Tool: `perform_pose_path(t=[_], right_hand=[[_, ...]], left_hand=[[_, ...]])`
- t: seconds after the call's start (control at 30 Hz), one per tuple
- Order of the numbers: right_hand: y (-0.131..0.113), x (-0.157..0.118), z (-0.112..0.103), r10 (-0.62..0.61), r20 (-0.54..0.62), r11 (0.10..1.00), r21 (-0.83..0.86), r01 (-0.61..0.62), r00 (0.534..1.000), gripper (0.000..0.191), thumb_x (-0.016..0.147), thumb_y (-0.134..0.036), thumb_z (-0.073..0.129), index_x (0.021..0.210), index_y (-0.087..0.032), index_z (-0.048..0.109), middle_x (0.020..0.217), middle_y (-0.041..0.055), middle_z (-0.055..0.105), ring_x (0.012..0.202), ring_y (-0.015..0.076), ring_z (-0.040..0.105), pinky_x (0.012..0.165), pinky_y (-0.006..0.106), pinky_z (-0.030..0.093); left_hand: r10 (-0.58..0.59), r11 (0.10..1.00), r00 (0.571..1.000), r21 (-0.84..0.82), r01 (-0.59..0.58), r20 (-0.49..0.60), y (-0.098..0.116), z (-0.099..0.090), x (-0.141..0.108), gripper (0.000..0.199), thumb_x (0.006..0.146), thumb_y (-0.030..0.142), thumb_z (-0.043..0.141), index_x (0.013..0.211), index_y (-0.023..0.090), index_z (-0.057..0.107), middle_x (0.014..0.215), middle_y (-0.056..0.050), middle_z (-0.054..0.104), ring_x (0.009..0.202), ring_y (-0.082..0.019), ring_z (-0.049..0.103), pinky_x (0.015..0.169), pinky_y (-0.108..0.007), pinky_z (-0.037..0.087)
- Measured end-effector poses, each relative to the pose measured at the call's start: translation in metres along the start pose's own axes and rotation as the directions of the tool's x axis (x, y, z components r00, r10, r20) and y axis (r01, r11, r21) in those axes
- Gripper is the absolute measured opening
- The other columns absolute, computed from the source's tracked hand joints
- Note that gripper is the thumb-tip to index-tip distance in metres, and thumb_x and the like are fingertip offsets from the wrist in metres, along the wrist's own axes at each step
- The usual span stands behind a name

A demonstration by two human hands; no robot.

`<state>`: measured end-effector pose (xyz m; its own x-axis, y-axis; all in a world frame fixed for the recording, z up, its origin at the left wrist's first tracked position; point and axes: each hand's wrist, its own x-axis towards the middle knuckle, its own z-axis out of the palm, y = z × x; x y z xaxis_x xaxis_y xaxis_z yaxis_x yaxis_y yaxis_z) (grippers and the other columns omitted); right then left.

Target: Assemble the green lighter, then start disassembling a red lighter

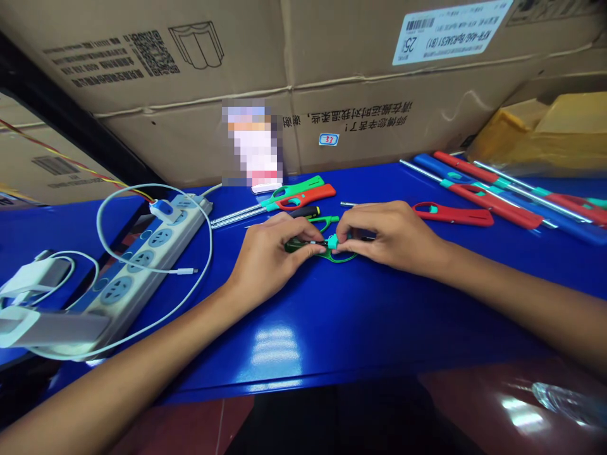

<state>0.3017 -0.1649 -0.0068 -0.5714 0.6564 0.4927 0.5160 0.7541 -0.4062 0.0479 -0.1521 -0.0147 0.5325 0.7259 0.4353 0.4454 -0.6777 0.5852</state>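
Observation:
Both my hands meet over the blue table, fingertips close together. My left hand (279,243) is closed on a small dark part (318,242), pinched between thumb and fingers. Between the fingertips sits a small teal piece (332,242), which my right hand (384,234) pinches from the other side. Under and behind the fingers lies an open green casing (337,258), partly hidden by them. A screwdriver with a black and yellow handle (310,212) lies just behind my left hand. A green lighter (303,186) and an orange lighter (313,194) rest farther back.
A red lighter (455,215) lies right of my right hand, with several red and blue lighters (502,205) beyond. A power strip (147,253) and white cable (208,253) occupy the left. A phone (258,151) leans on large cardboard boxes (341,57) behind.

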Motion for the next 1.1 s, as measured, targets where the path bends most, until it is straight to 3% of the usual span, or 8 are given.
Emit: perform_pose_path(t=[0.2, 0.43, 0.67, 0.8, 0.97, 1.1], right_hand=[[-0.001, 0.001, -0.013, -0.005, 0.084, 0.999, 0.050, 0.001, 0.996, 0.006, 0.099, -0.018, 0.072, 0.097, -0.023, 0.075, 0.094, 0.0010, 0.082, 0.082, 0.0174, 0.074, 0.078, 0.030, 0.051], [-0.003, -0.002, -0.011, 0.121, 0.064, 0.992, 0.028, -0.123, 0.991, 0.010, 0.095, -0.021, 0.079, 0.104, -0.024, 0.074, 0.091, -0.0013, 0.084, 0.084, 0.0185, 0.081, 0.075, 0.028, 0.053], [-0.005, -0.001, -0.008, 0.212, 0.134, 0.977, 0.002, -0.215, 0.968, 0.006, 0.093, -0.023, 0.081, 0.099, -0.023, 0.079, 0.088, -0.0007, 0.084, 0.079, 0.0184, 0.079, 0.068, 0.028, 0.048], [-0.003, -0.001, -0.007, 0.183, 0.117, 0.983, -0.036, -0.180, 0.976, 0.006, 0.094, -0.023, 0.081, 0.100, -0.023, 0.080, 0.087, 0.0001, 0.080, 0.076, 0.0171, 0.072, 0.068, 0.028, 0.046], [0.002, -0.002, -0.003, 0.095, 0.098, 0.995, -0.042, -0.092, 0.991, 0.003, 0.096, -0.022, 0.079, 0.099, -0.023, 0.079, 0.094, 0.0030, 0.080, 0.087, 0.0208, 0.071, 0.083, 0.034, 0.050], [0.006, -0.002, 0.000, 0.084, 0.102, 0.996, -0.016, -0.083, 0.991, 0.003, 0.095, -0.023, 0.080, 0.096, -0.022, 0.077, 0.095, 0.0038, 0.078, 0.087, 0.0210, 0.070, 0.084, 0.035, 0.051]], left_hand=[[0.000, 0.999, 1.000, -0.041, -0.001, -0.014, -0.001, 0.001, -0.001, 0.012, 0.091, 0.030, 0.087, 0.095, 0.023, 0.079, 0.092, -0.001, 0.081, 0.086, -0.018, 0.074, 0.078, -0.030, 0.058], [0.038, 0.999, 0.999, -0.017, -0.037, 0.027, -0.002, 0.000, -0.002, 0.008, 0.092, 0.025, 0.086, 0.096, 0.022, 0.079, 0.094, -0.001, 0.080, 0.088, -0.018, 0.072, 0.080, -0.030, 0.056], [0.080, 0.996, 0.993, 0.030, -0.083, 0.088, -0.005, 0.001, 0.000, 0.007, 0.093, 0.024, 0.085, 0.098, 0.025, 0.080, 0.098, 0.000, 0.081, 0.096, -0.020, 0.069, 0.090, -0.034, 0.053], [0.089, 0.995, 0.993, 0.039, -0.093, 0.075, -0.007, 0.002, 0.001, 0.008, 0.092, 0.028, 0.086, 0.098, 0.025, 0.081, 0.098, -0.002, 0.081, 0.097, -0.022, 0.069, 0.092, -0.036, 0.053], [0.067, 0.997, 0.996, 0.041, -0.069, 0.064, -0.010, 0.004, 0.002, 0.008, 0.091, 0.028, 0.087, 0.098, 0.027, 0.084, 0.100, -0.001, 0.080, 0.099, -0.022, 0.069, 0.092, -0.037, 0.054], [0.050, 0.997, 0.998, 0.055, -0.052, 0.044, -0.011, 0.005, 0.002, 0.008, 0.090, 0.029, 0.088, 0.098, 0.029, 0.085, 0.099, -0.001, 0.081, 0.096, -0.022, 0.070, 0.088, -0.037, 0.055]])
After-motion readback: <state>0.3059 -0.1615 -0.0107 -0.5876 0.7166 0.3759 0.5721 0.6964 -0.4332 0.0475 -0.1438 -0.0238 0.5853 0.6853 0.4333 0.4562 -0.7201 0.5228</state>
